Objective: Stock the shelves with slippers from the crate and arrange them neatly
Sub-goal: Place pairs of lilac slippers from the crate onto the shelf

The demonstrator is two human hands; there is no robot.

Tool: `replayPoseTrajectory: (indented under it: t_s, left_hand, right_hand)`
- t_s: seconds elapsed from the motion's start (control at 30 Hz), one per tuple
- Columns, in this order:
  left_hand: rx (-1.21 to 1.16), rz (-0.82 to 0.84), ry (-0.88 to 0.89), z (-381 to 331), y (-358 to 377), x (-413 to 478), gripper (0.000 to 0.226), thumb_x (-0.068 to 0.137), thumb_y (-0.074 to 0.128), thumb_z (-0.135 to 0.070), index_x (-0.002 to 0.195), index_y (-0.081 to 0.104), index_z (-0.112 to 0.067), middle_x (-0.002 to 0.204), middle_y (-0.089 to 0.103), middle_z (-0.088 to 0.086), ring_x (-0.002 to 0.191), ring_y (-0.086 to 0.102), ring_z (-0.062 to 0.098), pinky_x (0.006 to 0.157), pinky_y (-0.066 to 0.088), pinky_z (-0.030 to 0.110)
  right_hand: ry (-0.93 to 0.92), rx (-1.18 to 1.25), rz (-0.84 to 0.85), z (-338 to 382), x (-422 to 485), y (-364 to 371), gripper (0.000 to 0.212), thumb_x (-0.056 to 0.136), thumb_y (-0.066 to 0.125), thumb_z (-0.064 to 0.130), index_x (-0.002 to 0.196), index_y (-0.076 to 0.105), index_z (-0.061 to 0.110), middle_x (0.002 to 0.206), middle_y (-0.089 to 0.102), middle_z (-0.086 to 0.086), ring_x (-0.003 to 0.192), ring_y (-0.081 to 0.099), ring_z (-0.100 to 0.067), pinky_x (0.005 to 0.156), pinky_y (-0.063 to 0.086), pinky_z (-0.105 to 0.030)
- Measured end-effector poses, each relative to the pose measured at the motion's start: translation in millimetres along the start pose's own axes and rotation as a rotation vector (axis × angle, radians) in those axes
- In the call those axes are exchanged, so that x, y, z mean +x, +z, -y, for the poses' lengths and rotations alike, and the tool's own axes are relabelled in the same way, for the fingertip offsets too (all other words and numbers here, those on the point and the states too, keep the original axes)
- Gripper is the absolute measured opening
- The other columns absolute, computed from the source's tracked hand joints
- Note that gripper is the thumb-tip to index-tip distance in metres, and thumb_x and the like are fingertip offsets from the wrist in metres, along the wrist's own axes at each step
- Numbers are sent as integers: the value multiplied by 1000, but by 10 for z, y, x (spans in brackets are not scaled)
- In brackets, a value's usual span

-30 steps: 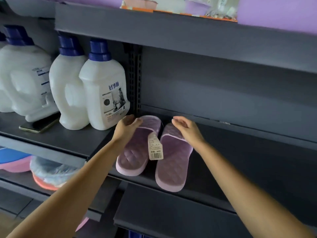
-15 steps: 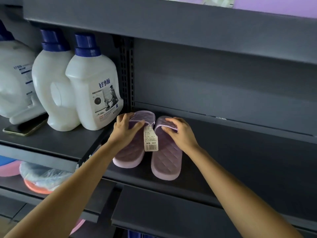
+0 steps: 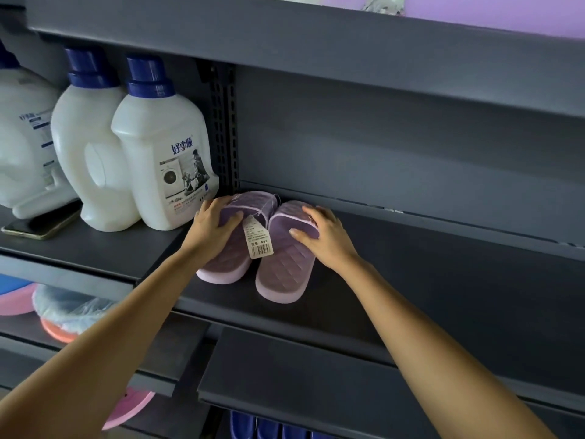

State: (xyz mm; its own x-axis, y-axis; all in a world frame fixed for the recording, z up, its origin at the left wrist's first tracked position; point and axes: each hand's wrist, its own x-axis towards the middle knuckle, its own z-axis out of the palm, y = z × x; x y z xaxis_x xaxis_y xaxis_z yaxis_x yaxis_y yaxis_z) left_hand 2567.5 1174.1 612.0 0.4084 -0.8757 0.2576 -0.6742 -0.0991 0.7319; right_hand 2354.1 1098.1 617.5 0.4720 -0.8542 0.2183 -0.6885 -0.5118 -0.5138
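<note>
A dark grey metal shelf (image 3: 411, 280) in a store aisle carries a pair of lilac slippers (image 3: 285, 264) at its left end, beside a perforated upright (image 3: 223, 128). On the neighbouring shelf, white detergent bottles (image 3: 161, 160) with blue caps stand next to a phone (image 3: 41, 224) lying flat. The slippers lie side by side, soles down, long axes running front to back, toes toward the back panel and heels toward the shelf's front edge. A barcode tag (image 3: 258, 237) hangs between them. The left hand (image 3: 212, 229) grips the left slipper's strap, fingers curled over it; the right hand (image 3: 323, 239) clasps the right slipper's strap likewise.
</note>
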Motion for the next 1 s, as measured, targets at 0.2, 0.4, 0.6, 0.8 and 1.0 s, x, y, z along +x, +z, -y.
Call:
replayPoseTrajectory:
  t_s: [0.2, 0.4, 0.6, 0.8, 1.0]
  left_hand:
    - [87, -16, 131, -267, -54, -467, 43, 89, 59, -23, 131, 51, -12, 133, 46, 13, 121, 43, 33, 100, 36, 40]
    - [199, -49, 178, -618, 3, -1239, 49, 83, 59, -31, 126, 55, -7, 128, 51, 16, 117, 47, 40, 98, 39, 50]
    - [319, -71, 126, -771, -3, -2228, 58, 81, 47, -40, 131, 50, -11, 132, 49, 11, 119, 48, 35, 99, 38, 45]
    - [398, -89, -43, -559, -204, -3402, 64, 82, 38, -52, 132, 50, -12, 135, 49, 10, 120, 48, 34, 98, 40, 50]
    - [412, -207, -347, -207, -633, -4646, 71, 74, 33, -52, 129, 52, -12, 134, 49, 9, 120, 49, 34, 100, 36, 44]
  right_hand:
    - [-60, -169, 14, -92, -505, -270, 64, 89, 53, 47, 144, 30, 21, 150, 30, -8, 135, 32, -28, 104, 32, -47]
    - [-135, -207, 75, -192, -1120, -530, 60, 91, 51, 44, 144, 31, 22, 152, 26, -5, 137, 28, -25, 108, 25, -44]
    - [-254, -174, 133, -212, -1879, -593, 58, 92, 50, 41, 143, 31, 23, 152, 25, -2, 137, 27, -22, 108, 24, -43]
    - [-459, -155, 257, -8, -2511, -308, 56, 93, 49, 40, 143, 32, 22, 151, 27, -4, 138, 26, -20, 109, 23, -38]
    - [-624, -98, 439, 510, -3040, 262, 55, 91, 54, 36, 141, 37, 20, 149, 32, -6, 137, 27, -22, 108, 23, -36]
